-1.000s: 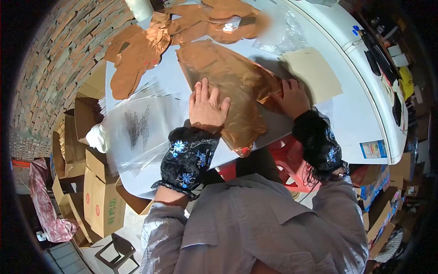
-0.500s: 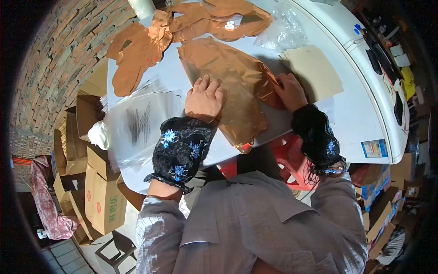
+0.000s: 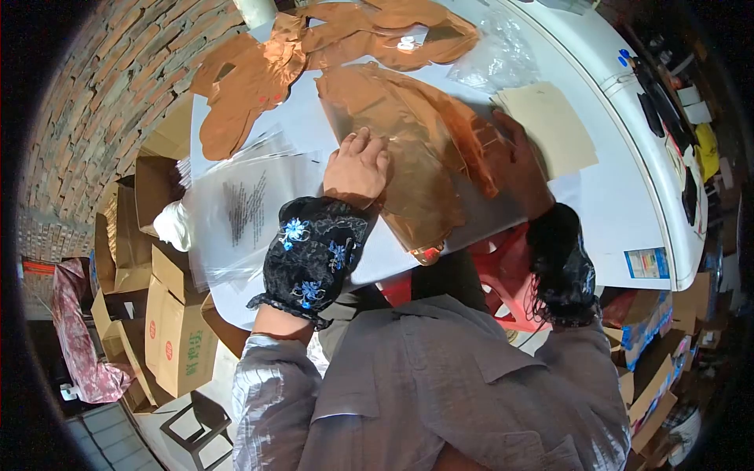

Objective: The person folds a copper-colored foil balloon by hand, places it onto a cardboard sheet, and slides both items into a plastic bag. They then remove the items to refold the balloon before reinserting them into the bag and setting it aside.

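Note:
A flat copper-coloured foil balloon [image 3: 424,149] lies partly under a clear plastic bag [image 3: 503,192] at the table's near edge. A small red and gold mark shows at its lower tip. My left hand [image 3: 357,167] rests on the left side of the balloon, fingers laid over it. On the right, my right hand [image 3: 525,169] lies on the bag in shadow, fingers stretched out, beside the balloon's raised right fold. Clear printed bags [image 3: 251,204] lie in a pile left of my left hand.
More copper foil balloons [image 3: 255,94] spread across the far side. A crumpled clear bag [image 3: 499,51] and cream card sheets [image 3: 550,129] lie at the right. Cardboard boxes [image 3: 177,337] stand left of the table [image 3: 613,196], a red stool [image 3: 510,290] beneath it.
My right hand has moved right and slightly down, away from the balloon's edge. The balloon's right part now stands in a fold further left. My left hand stays in place on the balloon.

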Tool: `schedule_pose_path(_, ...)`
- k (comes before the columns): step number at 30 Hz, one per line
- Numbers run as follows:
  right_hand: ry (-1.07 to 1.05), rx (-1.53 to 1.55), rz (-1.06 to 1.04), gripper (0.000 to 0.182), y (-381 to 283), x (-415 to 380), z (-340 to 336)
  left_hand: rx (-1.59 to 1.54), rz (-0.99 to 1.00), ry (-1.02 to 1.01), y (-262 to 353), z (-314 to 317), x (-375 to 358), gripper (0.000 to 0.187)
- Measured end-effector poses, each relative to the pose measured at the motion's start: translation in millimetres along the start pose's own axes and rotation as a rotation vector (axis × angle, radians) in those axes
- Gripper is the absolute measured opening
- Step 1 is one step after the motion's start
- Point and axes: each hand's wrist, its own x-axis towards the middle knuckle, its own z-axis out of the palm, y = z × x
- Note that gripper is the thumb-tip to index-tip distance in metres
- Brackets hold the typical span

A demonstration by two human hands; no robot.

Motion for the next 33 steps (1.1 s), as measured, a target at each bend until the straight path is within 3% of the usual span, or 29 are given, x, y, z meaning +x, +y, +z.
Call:
schedule_pose_path(3,-0.095,0.121,0.144,0.052,-34.4,-11.1,27.1,-0.001,0.029,-0.004,-0.3,-3.7,0.2,0.026)
schedule_pose_path(5,-0.126,0.143,0.119,0.048,-42.9,-17.5,49.4,0.012,0.039,0.01,-0.2,-3.5,-0.6,0.026)
schedule_pose_path(7,-0.089,0.068,-0.063,0.044,-27.8,-22.6,70.7,0.034,0.065,0.023,-2.8,0.1,-1.3,0.027)
schedule_pose_path(10,-0.221,0.039,-0.077,0.042,-37.9,-26.8,85.9,0.034,0.084,0.054,-3.1,-0.7,-1.7,0.031)
schedule_pose_path(11,-0.211,-0.211,-0.306,0.046,-16.8,-21.9,93.9,0.029,0.088,0.067,-2.2,-2.1,-1.1,0.032)
schedule_pose_path(15,-0.489,-0.072,-0.136,0.061,-42.4,-28.6,87.9,-0.081,-0.015,0.013,3.8,-7.1,1.0,0.038)
schedule_pose_path(21,-0.431,-0.482,-0.605,0.076,-20.0,-38.8,69.7,-0.082,0.03,0.041,3.9,-4.0,-0.2,0.043)
schedule_pose_path(26,-0.443,-0.655,-0.534,0.075,-11.2,-36.7,69.8,-0.067,0.045,0.037,2.9,-5.3,0.2,0.047)
schedule_pose_path(30,-0.465,-0.665,-0.439,0.07,-14.5,-30.0,84.4,-0.106,0.003,0.008,6.5,-9.5,0.3,0.038)
schedule_pose_path(33,-0.377,-0.674,-0.552,0.073,-12.1,-26.2,96.7,-0.104,-0.018,-0.031,4.4,-12.0,1.9,0.045)
